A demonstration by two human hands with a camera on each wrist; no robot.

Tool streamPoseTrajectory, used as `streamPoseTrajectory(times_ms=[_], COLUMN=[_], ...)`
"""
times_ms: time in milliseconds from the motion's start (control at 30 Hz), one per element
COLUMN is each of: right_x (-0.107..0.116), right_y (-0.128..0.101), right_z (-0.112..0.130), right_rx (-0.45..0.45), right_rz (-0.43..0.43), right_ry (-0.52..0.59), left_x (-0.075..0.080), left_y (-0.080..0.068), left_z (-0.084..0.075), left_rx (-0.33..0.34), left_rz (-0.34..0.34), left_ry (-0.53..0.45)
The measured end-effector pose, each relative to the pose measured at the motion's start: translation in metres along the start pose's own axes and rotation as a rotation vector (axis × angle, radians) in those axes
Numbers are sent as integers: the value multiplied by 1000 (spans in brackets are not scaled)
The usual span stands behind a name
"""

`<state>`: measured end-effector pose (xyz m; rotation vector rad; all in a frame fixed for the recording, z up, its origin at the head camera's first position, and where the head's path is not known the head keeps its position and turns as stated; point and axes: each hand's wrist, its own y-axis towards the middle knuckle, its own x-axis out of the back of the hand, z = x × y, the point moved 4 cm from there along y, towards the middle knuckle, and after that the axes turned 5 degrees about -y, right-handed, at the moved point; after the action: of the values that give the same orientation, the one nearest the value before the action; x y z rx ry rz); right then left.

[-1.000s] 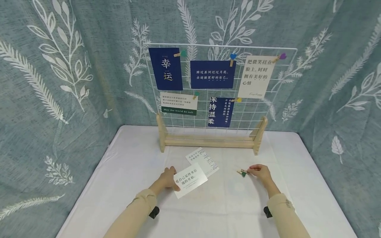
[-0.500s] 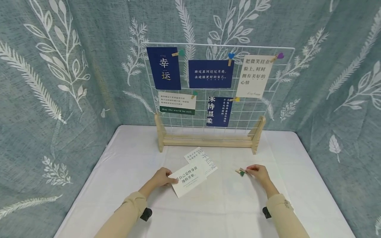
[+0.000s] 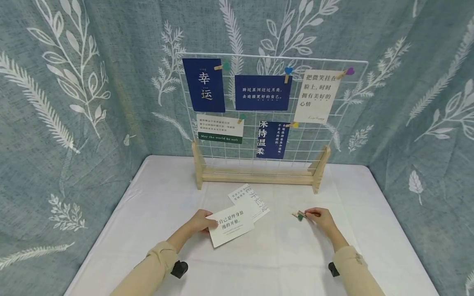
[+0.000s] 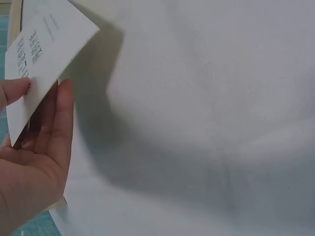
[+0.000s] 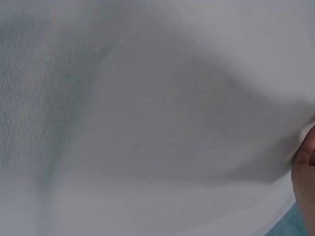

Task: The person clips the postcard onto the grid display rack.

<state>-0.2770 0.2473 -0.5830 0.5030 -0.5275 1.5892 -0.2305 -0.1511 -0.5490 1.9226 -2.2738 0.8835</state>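
My left hand [image 3: 199,222] pinches a white card [image 3: 232,227] with black Chinese characters by its left edge. In the left wrist view the thumb lies on the printed face of the card [image 4: 49,49] and the fingers are behind it. The card is tilted and casts a shadow on the cloth. A second white card [image 3: 255,202] with grey characters lies behind, partly covered in the head view. My right hand [image 3: 323,218] pinches a small wooden clothespin [image 3: 302,214] close over the table, beside a green heart [image 3: 300,218]. The right wrist view catches only part of that hand [image 5: 304,172].
A white wire grid [image 3: 255,164] stands on a wooden base [image 3: 259,178] at the back of the white-covered table [image 3: 252,271]. Several cards, such as a blue one [image 3: 204,85], hang on it from heart-topped clothespins. Patterned curtains [image 3: 74,123] enclose the back and sides.
My left hand has shifted left with the card, its thumb now on the card's face, and more of the card behind shows. The right hand stays almost in place at the clothespin.
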Motion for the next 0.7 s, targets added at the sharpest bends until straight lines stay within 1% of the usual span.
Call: streamPoseTrajectory(times_ms=[200,233,333,467,600,700], right_x=[-2,-2,-3,-4,-7,-5], right_y=[-2,-3,-4,-6,-4,-1], right_z=[1,1,-1,-4,-7,-8], right_rx=[42,52,63,42,48,56], right_rz=[25,30,31,26,32,22], right_ry=[-7,-11,-17,-18,5,24], left_x=[0,0,0,-1,2,6], left_y=[-3,-4,-6,-7,-11,-11], left_z=[-2,-2,-4,-4,-5,-6], left_rx=[37,34,5,-39,-60,-69], left_rz=[-21,-35,-87,-164,-207,-224], left_ry=[-46,-45,-25,-9,-31,-23])
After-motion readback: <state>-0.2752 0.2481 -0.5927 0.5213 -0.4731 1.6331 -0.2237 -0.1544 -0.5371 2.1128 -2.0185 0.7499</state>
